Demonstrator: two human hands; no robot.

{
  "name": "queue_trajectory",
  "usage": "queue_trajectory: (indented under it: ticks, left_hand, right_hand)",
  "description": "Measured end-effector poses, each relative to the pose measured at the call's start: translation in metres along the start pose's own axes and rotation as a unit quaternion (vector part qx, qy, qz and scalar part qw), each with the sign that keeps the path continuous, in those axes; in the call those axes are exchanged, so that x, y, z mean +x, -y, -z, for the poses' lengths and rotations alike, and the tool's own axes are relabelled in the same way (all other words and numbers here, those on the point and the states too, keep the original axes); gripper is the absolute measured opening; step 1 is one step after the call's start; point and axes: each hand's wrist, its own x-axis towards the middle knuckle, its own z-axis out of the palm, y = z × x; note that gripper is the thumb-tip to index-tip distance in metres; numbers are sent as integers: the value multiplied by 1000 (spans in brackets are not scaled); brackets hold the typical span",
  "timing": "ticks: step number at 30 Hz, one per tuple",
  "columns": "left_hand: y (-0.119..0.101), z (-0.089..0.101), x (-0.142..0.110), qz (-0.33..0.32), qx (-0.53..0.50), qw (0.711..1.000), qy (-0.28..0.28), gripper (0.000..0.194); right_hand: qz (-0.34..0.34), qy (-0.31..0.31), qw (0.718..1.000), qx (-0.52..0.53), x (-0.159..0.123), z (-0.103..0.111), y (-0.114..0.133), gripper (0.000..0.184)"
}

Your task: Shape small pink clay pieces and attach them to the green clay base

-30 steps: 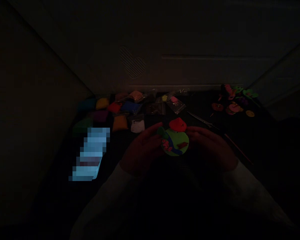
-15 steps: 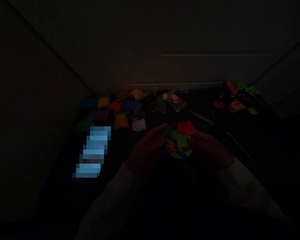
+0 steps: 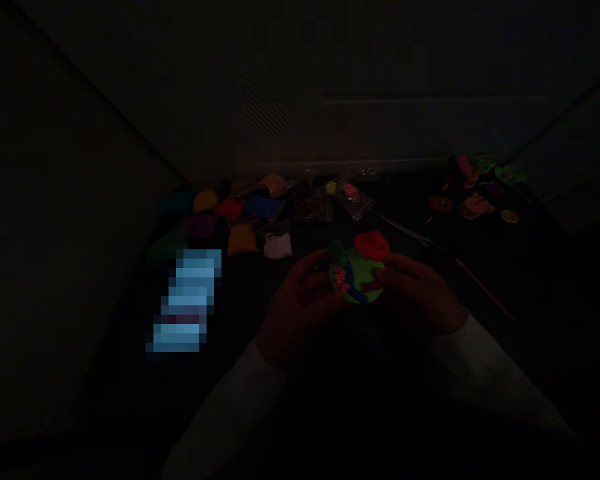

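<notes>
Dim wall [image 3: 405, 53] behind a dark table [image 3: 240, 293], the whole scene poorly lit. Two pale sleeves, left [image 3: 230, 413] and right [image 3: 500, 380], reach in from the near side. The left hand [image 3: 300, 307] grasps the left edge of a green disc [image 3: 363, 267], its thumb at the near-left rim and its other fingers curved behind; the right hand [image 3: 425, 297] grasps the opposite edge, thumb over the rim, the lower fingers lost in shadow. The disc lies between the hands, in front of the bags; whether it touches the table cannot be told. Left of the left hand, a bright blue screen [image 3: 185, 300], pixelated. On the wall, a striped heart [image 3: 265, 117]. Beyond the right hand, scissors [image 3: 415, 237] and, farther right, a thin reddish stick [image 3: 485, 291]. Along the back, bags of coloured material, among them orange [image 3: 243, 240], white [image 3: 277, 247] and blue [image 3: 265, 208]. At far right, a group of coloured pieces [image 3: 473, 207]. On the disc: a red piece [image 3: 371, 245] at the far edge, a dark green piece [image 3: 337, 252], a blue strip [image 3: 350, 280], a pink cluster [image 3: 339, 277] and brown bars [image 3: 373, 287]
</notes>
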Motion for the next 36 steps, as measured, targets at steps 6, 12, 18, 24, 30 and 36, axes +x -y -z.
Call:
queue_trajectory:
  ticks: [6,12,18,24,30,36]
  left_hand:
    - [3,1,1,-14,20,1000,-10,54]
    - [4,2,1,-13,-15,1000,-5,49]
    - [11,11,2,68,-144,985,62,28]
    - [16,3,9,148,-224,963,31,26]
    - [14,-5,6,148,-256,955,28,24]
    - [9,-1,2,130,-241,961,37,24]
  right_hand:
    - [14,1,999,-29,0,0,0,29]
    - [8,-4,1000,-9,-2,-3,-1,31]
    - [-25,16,994,109,-5,-12,-2,34]
    - [-11,32,993,114,-3,-12,-7,32]
    - [8,31,999,18,-10,-10,-5,40]
    - [96,-120,889,-431,-24,53,5,36]
